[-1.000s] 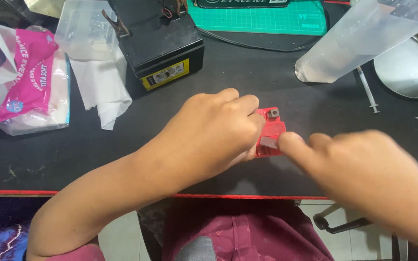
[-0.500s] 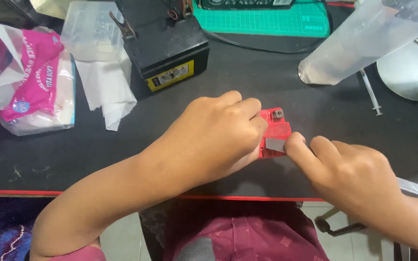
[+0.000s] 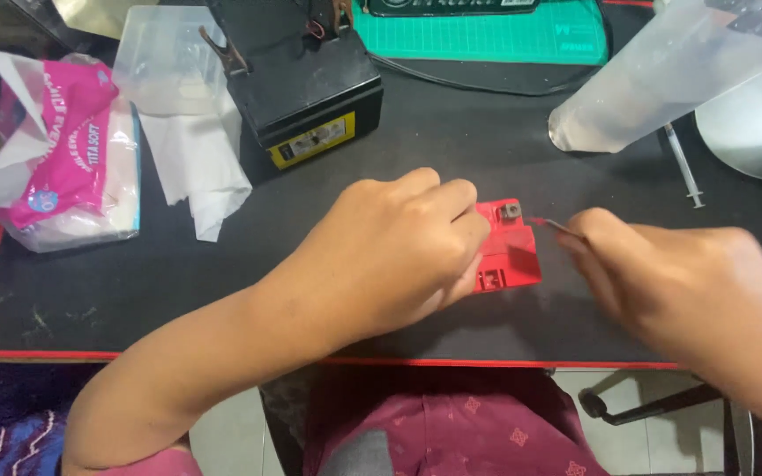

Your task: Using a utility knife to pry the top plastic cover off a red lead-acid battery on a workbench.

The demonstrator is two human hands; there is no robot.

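Now we pin small red plastic block point(image 3: 509, 247) with closed left hand point(image 3: 399, 256), steadying it; right hand point(image 3: 681, 282) fingers pinch thin metal tool point(image 3: 553, 226) toward block's top.

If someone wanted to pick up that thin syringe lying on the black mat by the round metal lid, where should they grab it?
Probably by the middle of its barrel, coming straight down from above. The syringe lies flat and slanted on the black mat, so fingertips can pinch across its narrow width. The clear plastic cone crowds its upper end, and the round metal lid sits close on the right.
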